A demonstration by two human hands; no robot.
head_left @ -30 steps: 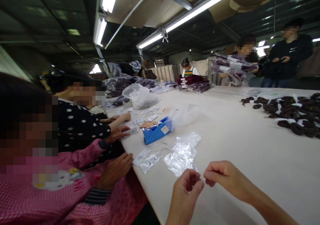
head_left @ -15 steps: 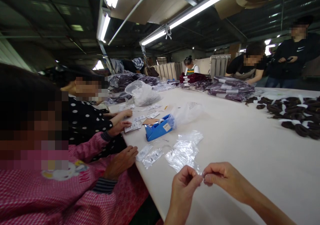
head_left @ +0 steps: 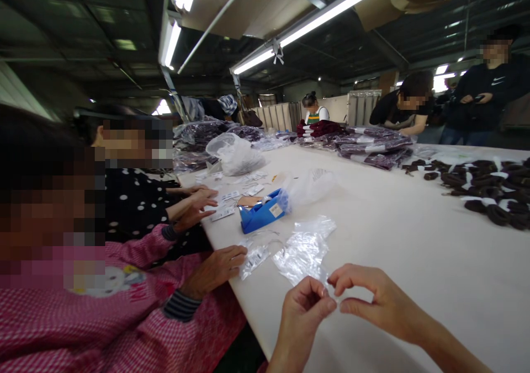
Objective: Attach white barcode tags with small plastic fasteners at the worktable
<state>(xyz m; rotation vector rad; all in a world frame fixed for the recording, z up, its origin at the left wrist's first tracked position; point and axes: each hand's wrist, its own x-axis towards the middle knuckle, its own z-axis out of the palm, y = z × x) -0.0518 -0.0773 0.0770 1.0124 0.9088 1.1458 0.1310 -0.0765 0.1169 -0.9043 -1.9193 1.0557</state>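
Over the near part of the white table, my left hand (head_left: 305,309) is closed, thumb and fingertips pinched on something too small to make out. My right hand (head_left: 372,298) is just to its right, thumb and forefinger apart, with no held thing visible between them. Just beyond my left hand lies a loose pile of clear plastic bags (head_left: 306,249). Small packets with printed labels (head_left: 254,261) rest to the left of the pile, by a co-worker's hand (head_left: 221,268). Farther back stands a blue tape dispenser (head_left: 263,213).
Two co-workers sit along the left edge, their hands on the table (head_left: 397,213). A clear plastic sheet (head_left: 310,188) lies beside the dispenser. Behind is a white plastic bag (head_left: 238,155). Dark bundled cords (head_left: 492,182) lie at right; bagged dark goods (head_left: 372,147) are stacked at the back.
My right thumb and forefinger have spread apart and drawn off my left fingertips. The nearest co-worker's hand has moved right onto the packets.
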